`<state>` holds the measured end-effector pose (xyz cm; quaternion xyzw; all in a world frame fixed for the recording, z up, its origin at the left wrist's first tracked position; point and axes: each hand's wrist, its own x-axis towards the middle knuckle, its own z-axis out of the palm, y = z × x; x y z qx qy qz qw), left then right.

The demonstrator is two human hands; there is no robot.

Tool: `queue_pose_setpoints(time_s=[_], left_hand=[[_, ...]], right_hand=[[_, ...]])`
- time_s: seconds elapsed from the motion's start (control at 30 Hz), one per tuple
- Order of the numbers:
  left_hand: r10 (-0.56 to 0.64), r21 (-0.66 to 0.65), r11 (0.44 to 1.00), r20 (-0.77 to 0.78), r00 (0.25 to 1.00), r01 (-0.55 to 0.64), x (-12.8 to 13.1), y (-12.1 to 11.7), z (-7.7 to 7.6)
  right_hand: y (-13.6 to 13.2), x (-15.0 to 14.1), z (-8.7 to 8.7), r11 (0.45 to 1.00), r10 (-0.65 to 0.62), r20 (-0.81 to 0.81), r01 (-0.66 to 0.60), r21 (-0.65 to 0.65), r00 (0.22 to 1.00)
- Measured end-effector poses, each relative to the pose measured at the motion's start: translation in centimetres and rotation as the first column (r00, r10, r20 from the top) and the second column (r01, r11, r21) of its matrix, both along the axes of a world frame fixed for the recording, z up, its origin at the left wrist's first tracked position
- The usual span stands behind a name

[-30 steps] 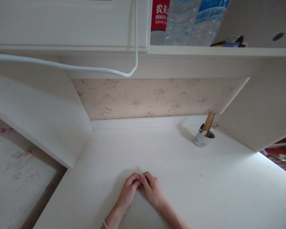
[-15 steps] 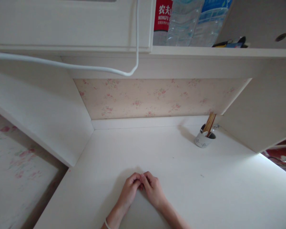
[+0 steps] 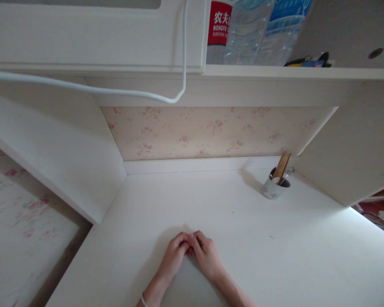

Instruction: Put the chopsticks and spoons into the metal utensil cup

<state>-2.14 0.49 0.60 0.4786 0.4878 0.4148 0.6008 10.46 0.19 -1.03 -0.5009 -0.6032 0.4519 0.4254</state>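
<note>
My left hand (image 3: 175, 255) and my right hand (image 3: 204, 252) rest together on the white desk (image 3: 141, 204), near its front. Their curled fingers meet in the middle and touch each other. Both hands are closed, with the thumbs side by side on top. No object shows between them, but the inner fingers are hidden, so I cannot make out whether anything is held. A thin pale band (image 3: 144, 300) circles my left wrist.
A white perforated cup (image 3: 273, 190) holding wooden chopsticks (image 3: 281, 166) stands at the desk's back right. Above hangs a shelf (image 3: 275, 71) with plastic bottles (image 3: 246, 34). A white cable (image 3: 131, 92) droops below the cabinet. Side panels (image 3: 73, 153) flank the desk.
The view has tilted very slightly. My hands keep the same closed pose, and nothing on the desk has moved.
</note>
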Motion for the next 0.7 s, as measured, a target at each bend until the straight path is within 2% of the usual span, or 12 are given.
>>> queue_pose_setpoints(time_s=[0.37, 0.5, 0.57, 0.63, 0.7], left_hand=[[-0.008, 0.001, 1.0, 0.006, 1.0, 0.008, 0.1, 0.1, -0.2], [-0.003, -0.007, 1.0, 0.018, 1.0, 0.003, 0.0, 0.1, -0.4], [0.003, -0.033, 0.999, 0.044, 0.999, -0.002, 0.0, 0.1, -0.6], [0.015, -0.056, 0.998, 0.061, 0.998, -0.012, 0.1, 0.1, -0.9], [0.021, -0.057, 0.998, 0.07, 0.997, -0.017, 0.2, 0.1, -1.0]], right_hand=[[-0.1, -0.2, 0.2, 1.0, 0.0, 0.003, 0.0, 0.011, 1.0], [0.4, 0.4, 0.7, 0.997, 0.013, -0.062, -0.018, -0.079, 0.998], [1.7, 2.4, 1.5, 0.99, -0.068, -0.079, 0.057, -0.129, 0.995], [3.5, 5.8, 2.6, 0.965, -0.245, -0.047, 0.239, -0.107, 0.968], [5.4, 10.5, 3.8, 0.879, -0.477, 0.012, 0.477, -0.017, 0.879]])
